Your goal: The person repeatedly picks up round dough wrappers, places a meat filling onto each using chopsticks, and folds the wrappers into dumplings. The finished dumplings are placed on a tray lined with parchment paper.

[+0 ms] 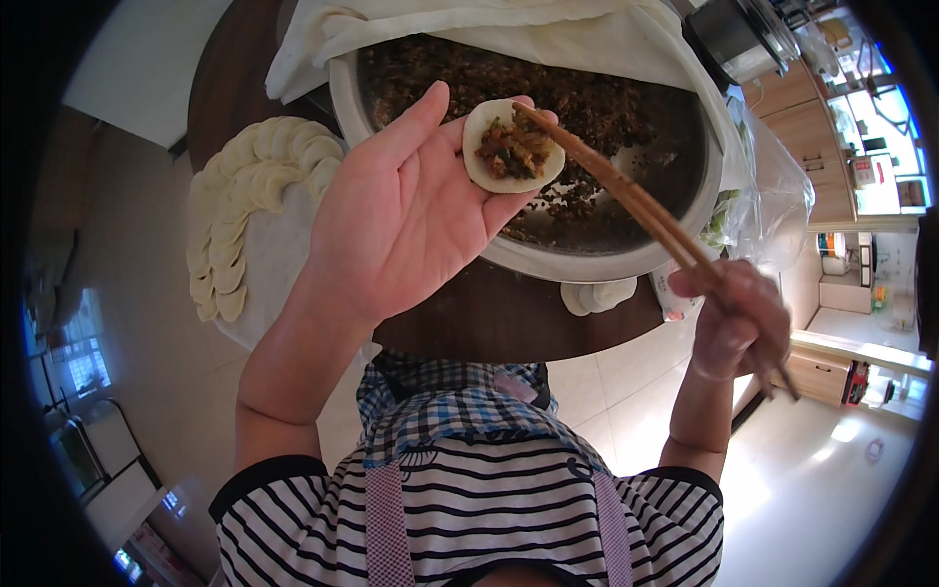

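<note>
Palm up, my left hand (418, 198) supports a round dumpling wrapper (480, 170) on its fingers. A mound of chopped filling (516, 149) sits on the wrapper. My right hand (741, 323) grips a pair of wooden chopsticks (634, 197), whose tips touch the filling near the wrapper's far edge. Beneath and beyond the left hand stands a wide metal basin (609, 268) with dark chopped filling (587, 95) in it. Part of the basin is covered by a pale cloth (557, 29).
Left of my arm, folded dumplings (227, 242) lie in curved rows on a pale tray (279, 271). A small stack of wrappers (598, 295) rests by the basin on the dark round table (477, 323). Clear plastic bags (770, 176) and a metal pot (737, 37) are at the right.
</note>
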`<act>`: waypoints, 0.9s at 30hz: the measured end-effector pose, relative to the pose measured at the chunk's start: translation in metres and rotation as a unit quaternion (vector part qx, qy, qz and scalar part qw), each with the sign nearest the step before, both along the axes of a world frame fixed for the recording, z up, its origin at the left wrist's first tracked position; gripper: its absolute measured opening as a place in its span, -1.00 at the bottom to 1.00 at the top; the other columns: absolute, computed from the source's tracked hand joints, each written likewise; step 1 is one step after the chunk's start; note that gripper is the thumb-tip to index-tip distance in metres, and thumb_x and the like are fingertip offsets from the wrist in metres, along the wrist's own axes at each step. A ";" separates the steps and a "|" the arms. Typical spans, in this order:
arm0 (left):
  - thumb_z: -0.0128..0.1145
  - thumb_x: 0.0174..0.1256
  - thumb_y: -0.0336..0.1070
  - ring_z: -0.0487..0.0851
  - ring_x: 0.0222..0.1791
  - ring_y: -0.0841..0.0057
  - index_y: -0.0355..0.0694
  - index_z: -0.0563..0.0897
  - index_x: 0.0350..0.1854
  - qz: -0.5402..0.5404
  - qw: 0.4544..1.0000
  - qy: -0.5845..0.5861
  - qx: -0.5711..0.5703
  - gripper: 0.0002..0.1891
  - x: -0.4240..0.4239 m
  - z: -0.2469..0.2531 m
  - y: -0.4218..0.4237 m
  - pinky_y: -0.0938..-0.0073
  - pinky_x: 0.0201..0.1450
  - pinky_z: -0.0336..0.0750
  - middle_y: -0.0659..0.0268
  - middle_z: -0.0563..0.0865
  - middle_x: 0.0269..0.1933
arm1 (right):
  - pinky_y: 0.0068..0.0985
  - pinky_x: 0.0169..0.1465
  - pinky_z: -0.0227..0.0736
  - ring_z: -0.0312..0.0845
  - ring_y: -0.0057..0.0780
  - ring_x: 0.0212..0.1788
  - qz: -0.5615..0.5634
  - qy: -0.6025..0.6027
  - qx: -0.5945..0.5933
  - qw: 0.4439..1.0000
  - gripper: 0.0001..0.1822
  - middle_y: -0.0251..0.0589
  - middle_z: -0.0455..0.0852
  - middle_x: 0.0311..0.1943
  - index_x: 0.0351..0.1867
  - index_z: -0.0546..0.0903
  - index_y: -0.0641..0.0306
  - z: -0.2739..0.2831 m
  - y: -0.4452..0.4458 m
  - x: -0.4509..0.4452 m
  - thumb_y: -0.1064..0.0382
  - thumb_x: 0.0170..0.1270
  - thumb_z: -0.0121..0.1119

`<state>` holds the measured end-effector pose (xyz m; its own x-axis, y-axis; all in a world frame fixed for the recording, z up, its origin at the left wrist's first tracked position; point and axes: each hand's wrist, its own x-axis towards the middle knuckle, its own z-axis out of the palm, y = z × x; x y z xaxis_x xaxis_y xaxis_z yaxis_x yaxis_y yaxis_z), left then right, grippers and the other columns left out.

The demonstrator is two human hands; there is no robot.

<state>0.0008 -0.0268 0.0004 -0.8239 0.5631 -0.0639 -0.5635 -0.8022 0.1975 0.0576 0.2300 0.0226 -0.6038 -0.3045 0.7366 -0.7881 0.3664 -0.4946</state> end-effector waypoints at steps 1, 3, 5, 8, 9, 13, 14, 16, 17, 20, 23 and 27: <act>-0.36 0.58 -0.04 0.23 0.43 0.21 -0.53 0.09 0.38 0.001 1.000 0.000 0.004 -0.39 0.000 0.000 0.000 0.26 0.47 0.19 -0.07 0.22 0.41 | -0.56 -0.48 0.60 0.72 -0.35 -0.44 -0.006 0.024 0.055 0.998 -0.58 -0.15 0.72 -0.39 -0.06 0.54 0.26 0.002 -0.005 0.005 -0.07 0.34 0.06; -0.35 0.57 -0.05 0.22 0.43 0.21 -0.54 0.09 0.38 0.002 1.000 0.007 0.001 -0.39 -0.001 0.001 -0.001 0.26 0.47 0.19 -0.08 0.22 0.41 | -0.48 -0.43 0.63 0.72 -0.31 -0.39 -0.045 0.008 0.102 0.994 -0.64 -0.22 0.71 -0.42 -0.13 0.54 0.20 0.006 -0.017 0.018 0.00 0.21 0.21; -0.34 0.57 -0.06 0.22 0.43 0.21 -0.54 0.09 0.38 -0.003 1.000 0.011 0.004 -0.40 -0.001 0.000 -0.001 0.26 0.47 0.20 -0.08 0.22 0.41 | -0.46 -0.43 0.62 0.72 -0.28 -0.40 -0.046 0.016 0.128 0.991 -0.66 -0.21 0.72 -0.40 -0.17 0.56 0.20 0.009 -0.020 0.021 0.01 0.19 0.24; -0.33 0.57 -0.07 0.21 0.44 0.21 -0.54 0.08 0.38 0.008 1.000 0.016 0.000 -0.40 -0.003 -0.002 -0.004 0.25 0.47 0.20 -0.08 0.21 0.41 | -0.48 -0.44 0.60 0.72 -0.30 -0.39 -0.041 0.020 0.131 0.990 -0.68 -0.24 0.73 -0.37 -0.18 0.60 0.18 0.013 -0.019 0.022 0.00 0.22 0.22; -0.33 0.57 -0.07 0.21 0.44 0.21 -0.54 0.08 0.38 0.021 0.999 0.022 -0.010 -0.40 -0.003 -0.002 -0.005 0.25 0.48 0.19 -0.08 0.21 0.41 | -0.49 -0.44 0.60 0.72 -0.31 -0.41 -0.039 0.009 0.100 0.994 -0.67 -0.22 0.74 -0.37 -0.17 0.60 0.19 0.014 -0.016 0.022 -0.02 0.23 0.20; -0.32 0.57 -0.09 0.22 0.43 0.18 -0.55 0.07 0.38 0.034 0.999 0.011 0.007 -0.40 -0.002 -0.002 -0.008 0.23 0.48 0.17 -0.09 0.21 0.41 | -0.60 -0.43 0.58 0.67 -0.37 -0.55 -0.010 -0.018 -0.041 0.999 -0.58 -0.04 0.72 -0.41 -0.15 0.54 0.36 0.009 0.010 0.014 -0.04 0.42 0.02; -0.32 0.57 -0.08 0.22 0.43 0.17 -0.54 0.07 0.38 0.026 1.000 0.014 0.006 -0.40 -0.002 -0.001 -0.008 0.23 0.48 0.18 -0.09 0.21 0.41 | -0.62 -0.43 0.58 0.66 -0.37 -0.57 -0.026 -0.064 -0.137 0.988 -0.62 -0.04 0.72 -0.40 -0.14 0.53 0.39 0.006 0.011 0.013 0.03 0.45 -0.02; -0.34 0.57 -0.06 0.23 0.43 0.16 -0.54 0.07 0.39 0.008 1.000 0.019 0.000 -0.40 0.000 -0.001 -0.006 0.21 0.48 0.19 -0.09 0.22 0.40 | -0.66 -0.48 0.55 0.64 -0.39 -0.59 -0.026 -0.151 -0.318 0.936 -0.68 0.00 0.71 -0.37 -0.12 0.52 0.47 -0.006 0.021 0.008 0.20 0.50 -0.15; -0.35 0.57 -0.05 0.24 0.42 0.16 -0.53 0.07 0.39 -0.010 1.000 0.028 -0.004 -0.39 0.000 -0.001 -0.006 0.21 0.47 0.21 -0.09 0.22 0.40 | -0.68 -0.54 0.52 0.63 -0.44 -0.58 0.017 -0.229 -0.362 0.903 -0.65 0.01 0.70 -0.37 -0.10 0.52 0.49 -0.004 0.026 0.003 0.17 0.51 -0.16; -0.38 0.57 0.00 0.27 0.41 0.17 -0.52 0.06 0.40 -0.058 0.997 0.045 -0.018 -0.36 0.004 0.001 -0.003 0.22 0.44 0.26 -0.09 0.22 0.40 | -0.67 -0.62 0.47 0.55 -0.51 -0.63 0.080 -0.326 -0.409 0.848 -0.64 -0.03 0.69 -0.44 -0.09 0.54 0.50 -0.009 0.030 -0.014 0.19 0.52 -0.17; -0.41 0.56 0.04 0.29 0.39 0.18 -0.52 0.05 0.40 -0.081 0.995 0.045 -0.033 -0.33 0.010 0.005 -0.001 0.25 0.41 0.29 -0.10 0.23 0.39 | -0.64 -0.65 0.44 0.50 -0.52 -0.67 0.074 -0.374 -0.407 0.830 -0.66 -0.04 0.68 -0.47 -0.10 0.55 0.51 -0.010 0.034 -0.020 0.21 0.51 -0.15; -0.43 0.56 0.06 0.29 0.39 0.18 -0.52 0.05 0.40 -0.081 0.994 0.051 -0.055 -0.32 0.016 0.010 0.000 0.28 0.41 0.29 -0.10 0.22 0.39 | -0.61 -0.67 0.43 0.49 -0.50 -0.69 0.059 -0.376 -0.384 0.841 -0.67 -0.04 0.68 -0.47 -0.12 0.55 0.53 -0.009 0.029 -0.024 0.22 0.50 -0.11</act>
